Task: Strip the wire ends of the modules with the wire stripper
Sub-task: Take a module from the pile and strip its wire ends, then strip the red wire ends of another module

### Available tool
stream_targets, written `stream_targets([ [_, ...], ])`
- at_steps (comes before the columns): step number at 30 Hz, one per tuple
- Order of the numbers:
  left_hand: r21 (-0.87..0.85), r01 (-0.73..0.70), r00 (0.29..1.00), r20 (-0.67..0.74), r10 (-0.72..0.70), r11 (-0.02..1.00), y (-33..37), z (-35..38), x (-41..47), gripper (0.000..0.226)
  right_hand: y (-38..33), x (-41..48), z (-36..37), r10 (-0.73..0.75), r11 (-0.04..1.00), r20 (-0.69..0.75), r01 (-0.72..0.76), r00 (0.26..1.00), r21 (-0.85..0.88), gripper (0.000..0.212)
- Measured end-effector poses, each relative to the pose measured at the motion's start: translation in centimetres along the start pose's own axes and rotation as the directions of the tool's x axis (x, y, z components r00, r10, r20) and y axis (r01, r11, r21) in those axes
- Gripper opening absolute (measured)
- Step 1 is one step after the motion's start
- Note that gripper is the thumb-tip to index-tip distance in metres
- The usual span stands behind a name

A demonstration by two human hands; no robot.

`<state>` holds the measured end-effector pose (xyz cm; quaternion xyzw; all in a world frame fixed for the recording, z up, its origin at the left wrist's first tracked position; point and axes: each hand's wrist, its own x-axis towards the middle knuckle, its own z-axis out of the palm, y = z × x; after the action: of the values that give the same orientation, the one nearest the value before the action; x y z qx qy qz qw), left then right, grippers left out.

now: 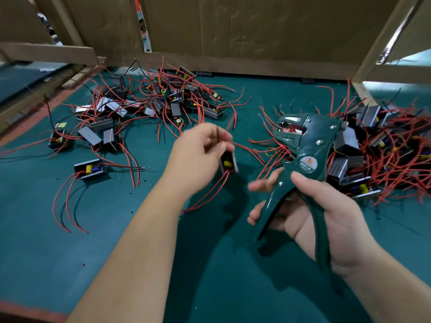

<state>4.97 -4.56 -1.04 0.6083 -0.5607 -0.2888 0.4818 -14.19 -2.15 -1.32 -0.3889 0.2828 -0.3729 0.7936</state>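
My right hand (326, 213) grips the handles of a dark green wire stripper (303, 145), its jaws pointing up and left with no wire between them. My left hand (198, 155) pinches a thin dark wire between thumb and fingers, and a small black module (228, 163) with a yellow part hangs just below it, red wires trailing down. The left hand is motion-blurred. The module sits about a hand's width left of the stripper's jaws.
A heap of modules with red and black wires (151, 101) lies at the back left of the green mat. Another heap (377, 145) lies at the right behind the stripper. A single module (89, 170) lies at the left. Cardboard walls (256, 31) close off the back.
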Motion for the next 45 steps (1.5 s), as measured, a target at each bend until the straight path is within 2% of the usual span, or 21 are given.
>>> stream_targets([
  [3, -0.371, 0.119, 0.986, -0.068, -0.155, 0.921, 0.3, -0.2, 0.2, 0.020, -0.1, -0.2, -0.2, 0.080, 0.997, 0.109, -0.081, 0.991, 0.006, 0.060],
  [5, -0.489, 0.142, 0.984, -0.026, -0.177, 0.860, 0.5, 0.2, 0.0, 0.015, 0.1, -0.3, 0.0, 0.143, 0.989, 0.163, -0.146, 0.976, 0.006, 0.069],
  [9, -0.520, 0.148, 0.988, 0.039, -0.149, 0.841, 0.8, 1.2, -0.3, 0.013, 0.4, -0.1, 0.3, 0.086, 0.995, 0.192, -0.094, 0.978, 0.029, 0.072],
  [14, -0.538, 0.056, 0.998, 0.019, -0.055, 0.841, 1.1, 0.7, -0.3, 0.011, 0.4, 0.2, -0.3, -0.112, 0.994, 0.023, 0.111, 0.994, 0.003, 0.052],
  [15, -0.454, -0.017, 0.997, -0.080, -0.021, 0.891, 0.9, 0.4, -0.2, 0.013, 0.2, 0.3, -0.4, -0.165, 0.986, -0.015, 0.164, 0.986, -0.014, 0.050],
  [17, -0.016, -0.133, 0.922, -0.368, 0.118, 0.991, 0.1, -0.9, 0.1, 0.018, -0.3, 0.4, -0.6, -0.248, 0.969, -0.087, 0.246, 0.965, -0.031, 0.050],
  [18, 0.218, -0.105, 0.861, -0.469, 0.199, 0.970, -0.5, -1.7, 0.4, 0.019, -0.6, 0.4, -0.8, -0.267, 0.964, -0.118, 0.265, 0.956, -0.039, 0.048],
  [19, 0.357, -0.022, 0.819, -0.529, 0.222, 0.934, -1.1, -2.6, 0.6, 0.023, -0.9, 0.4, -0.9, -0.268, 0.963, -0.144, 0.262, 0.953, -0.058, 0.042],
  [21, 0.389, 0.234, 0.814, -0.580, 0.039, 0.891, -2.3, -4.0, 1.0, 0.032, -1.6, 0.4, -1.2, -0.209, 0.975, -0.174, 0.191, 0.962, -0.112, 0.031],
  [23, 0.405, 0.435, 0.821, -0.544, -0.170, 0.804, -3.2, -4.5, 1.4, 0.036, -2.0, 0.2, -1.4, -0.086, 0.990, -0.168, 0.066, 0.982, -0.121, 0.035],
  [26, 0.524, 0.432, 0.888, -0.390, -0.244, 0.734, -3.8, -3.5, 1.9, 0.037, -2.4, 0.0, -1.3, 0.081, 0.991, -0.126, -0.094, 0.989, -0.096, 0.056],
  [28, 0.588, 0.415, 0.907, -0.325, -0.268, 0.694, -4.3, -3.0, 2.2, 0.038, -2.6, -0.2, -1.1, 0.147, 0.985, -0.089, -0.154, 0.985, -0.080, 0.056],
  [30, 0.619, 0.429, 0.903, -0.317, -0.290, 0.658, -4.7, -3.1, 2.3, 0.041, -3.1, -0.4, -1.2, 0.173, 0.982, -0.058, -0.177, 0.983, -0.069, 0.048],
  [31, 0.620, 0.436, 0.900, -0.320, -0.297, 0.653, -4.9, -3.3, 2.4, 0.042, -3.4, -0.6, -1.4, 0.176, 0.982, -0.043, -0.179, 0.983, -0.059, 0.047],
  [34, 0.638, 0.427, 0.904, -0.301, -0.302, 0.641, -5.2, -3.5, 2.5, 0.046, -4.0, -1.1, -2.0, 0.120, 0.991, 0.053, -0.123, 0.991, 0.045, 0.067],
  [36, 0.642, 0.419, 0.907, -0.321, -0.271, 0.642, -5.4, -3.4, 2.6, 0.048, -4.4, -1.4, -2.0, 0.035, 0.995, 0.125, -0.046, 0.991, 0.088, 0.063],
  [38, 0.594, 0.427, 0.894, -0.389, -0.221, 0.682, -5.4, -3.5, 2.8, 0.046, -4.7, -1.6, -2.0, 0.019, 0.998, 0.136, -0.028, 0.990, 0.062, 0.060],
  [40, 0.455, 0.401, 0.866, -0.470, -0.169, 0.795, -5.1, -3.6, 2.8, 0.039, -4.7, -1.4, -2.2, 0.100, 0.995, 0.083, -0.102, 0.992, 0.018, 0.063],
  [42, 0.079, 0.245, 0.842, -0.512, -0.172, 0.966, -4.3, -3.5, 2.8, 0.031, -4.7, -1.2, -2.3, 0.199, 0.979, -0.036, -0.200, 0.979, -0.041, 0.075],
  [43, -0.156, 0.130, 0.840, -0.507, -0.192, 0.979, -3.9, -3.4, 2.8, 0.027, -4.7, -1.1, -2.3, 0.225, 0.970, -0.085, -0.231, 0.971, -0.070, 0.075],
  [45, -0.496, -0.019, 0.843, -0.474, -0.252, 0.868, -2.8, -3.6, 2.7, 0.018, -4.7, -1.0, -2.3, 0.222, 0.967, -0.135, -0.236, 0.966, -0.098, 0.065],
])
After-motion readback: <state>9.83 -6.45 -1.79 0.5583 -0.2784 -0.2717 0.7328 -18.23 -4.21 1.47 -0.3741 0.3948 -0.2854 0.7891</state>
